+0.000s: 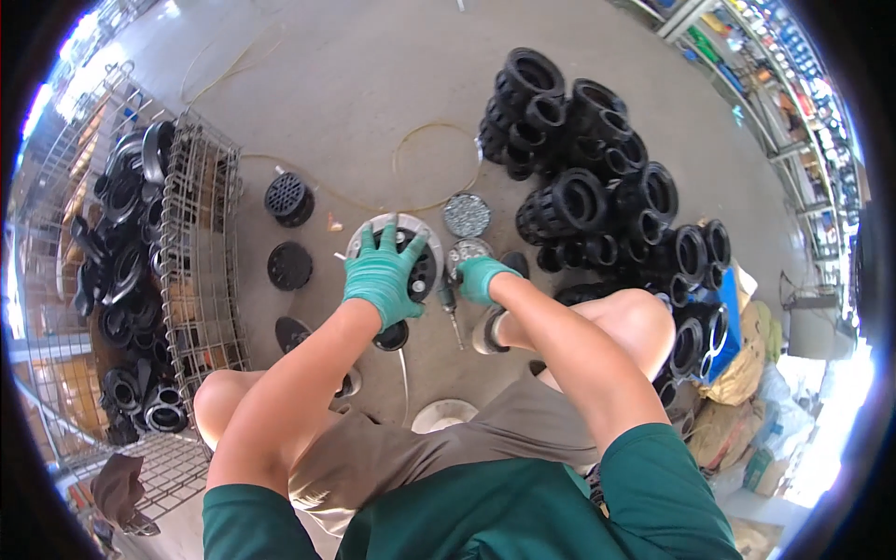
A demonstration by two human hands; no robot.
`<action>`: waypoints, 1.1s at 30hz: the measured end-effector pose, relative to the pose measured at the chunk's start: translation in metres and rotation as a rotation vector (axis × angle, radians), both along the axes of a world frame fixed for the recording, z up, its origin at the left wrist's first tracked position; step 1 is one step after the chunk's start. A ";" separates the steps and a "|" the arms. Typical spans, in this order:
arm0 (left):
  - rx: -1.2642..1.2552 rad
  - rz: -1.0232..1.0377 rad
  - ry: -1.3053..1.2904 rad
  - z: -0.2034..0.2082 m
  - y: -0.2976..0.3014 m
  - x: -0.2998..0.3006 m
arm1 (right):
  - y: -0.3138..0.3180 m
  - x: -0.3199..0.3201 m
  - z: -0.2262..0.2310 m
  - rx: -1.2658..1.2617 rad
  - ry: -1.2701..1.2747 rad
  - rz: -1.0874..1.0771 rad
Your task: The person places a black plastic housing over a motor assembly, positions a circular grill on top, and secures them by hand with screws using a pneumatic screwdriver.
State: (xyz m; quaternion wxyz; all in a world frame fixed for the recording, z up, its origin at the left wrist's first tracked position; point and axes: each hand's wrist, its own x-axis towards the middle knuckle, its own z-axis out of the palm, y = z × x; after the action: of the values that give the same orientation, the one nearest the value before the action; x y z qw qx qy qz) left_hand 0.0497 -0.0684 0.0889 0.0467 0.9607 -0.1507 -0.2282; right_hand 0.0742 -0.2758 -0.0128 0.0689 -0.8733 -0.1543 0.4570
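Observation:
Both my hands wear green gloves. My left hand [378, 275] lies with spread fingers on a round black part [422, 277], which sits on a round white base [431, 241]. My right hand [482, 277] bends its fingers down at the near edge of a small round container [469, 250] of small metal pieces. Its fingertips are mostly hidden, so what they pinch cannot be made out. A power screwdriver [450, 303] lies between my hands, its thin bit toward me. Just beyond the container stands another round container [467, 215], full of small grey metal pieces.
On the left, a wire cage [201, 233] holds many black ring-shaped parts. Black perforated discs [289, 199] lie beside it on the floor. Stacks of black ribbed cylinders [565, 201] crowd the right. A thin hose [397, 154] loops across the floor ahead. Sacks [723, 425] sit at lower right.

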 end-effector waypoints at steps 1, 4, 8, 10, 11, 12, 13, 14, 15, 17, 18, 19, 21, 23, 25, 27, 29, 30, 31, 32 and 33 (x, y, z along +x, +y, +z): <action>-0.012 0.022 -0.011 0.004 -0.001 -0.001 | 0.004 -0.004 0.019 0.047 -0.045 -0.043; -0.055 0.012 -0.043 0.013 -0.007 -0.001 | -0.008 -0.013 0.039 0.178 -0.203 -0.230; -0.443 0.240 -0.254 0.000 0.019 -0.003 | -0.012 -0.023 0.071 0.490 -0.211 -0.729; -0.890 0.325 -0.284 0.005 0.024 0.000 | -0.003 -0.025 0.103 0.740 -0.024 -0.813; -1.256 0.404 -0.139 0.005 0.023 -0.002 | 0.006 -0.022 0.104 0.893 -0.015 -0.834; -1.617 0.471 0.022 0.019 0.016 -0.002 | 0.010 -0.018 0.108 1.047 -0.008 -0.850; -1.734 0.469 0.087 0.038 0.009 -0.003 | 0.010 -0.016 0.139 1.084 -0.069 -0.791; -1.802 0.479 0.102 0.057 0.005 -0.002 | 0.012 -0.012 0.171 1.123 -0.127 -0.727; -1.804 0.454 0.087 0.068 0.005 0.001 | 0.016 -0.004 0.178 1.253 -0.108 -0.692; -1.807 0.432 0.063 0.082 0.010 0.009 | 0.017 -0.001 0.197 1.333 -0.137 -0.657; -1.734 0.376 0.101 0.089 0.017 0.012 | 0.019 -0.001 0.203 1.349 -0.155 -0.643; -1.659 0.325 0.138 0.092 0.025 0.017 | 0.019 -0.001 0.203 1.258 -0.236 -0.632; -1.176 0.162 -0.271 0.090 0.039 0.027 | 0.016 0.003 0.192 1.103 -0.372 -0.599; -0.923 0.051 -0.335 0.102 0.052 0.027 | 0.019 0.004 0.179 0.924 -0.467 -0.560; -0.656 0.010 -0.239 0.115 0.052 0.019 | 0.016 0.010 0.155 0.758 -0.528 -0.521; -0.512 -0.110 -0.235 0.109 0.056 0.012 | 0.006 0.014 0.135 0.633 -0.460 -0.526; -0.381 -0.161 -0.092 0.109 0.062 0.005 | -0.002 0.020 0.111 0.537 -0.365 -0.588; -0.314 -0.194 -0.035 0.113 0.062 0.002 | -0.010 0.024 0.097 0.481 -0.337 -0.621; -0.303 -0.198 0.014 0.113 0.064 -0.002 | -0.012 0.029 0.087 0.459 -0.297 -0.650; -0.306 -0.193 0.021 0.110 0.068 -0.003 | -0.013 0.036 0.079 0.404 -0.298 -0.624; -0.334 -0.228 0.018 0.102 0.068 -0.004 | -0.017 0.039 0.072 0.408 -0.300 -0.651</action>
State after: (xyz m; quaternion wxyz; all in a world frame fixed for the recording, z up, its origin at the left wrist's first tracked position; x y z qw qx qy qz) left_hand 0.0459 -0.0001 0.1913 0.1808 0.9143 -0.2937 -0.2125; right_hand 0.1131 -0.2931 0.0590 0.3584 -0.9018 0.0344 0.2390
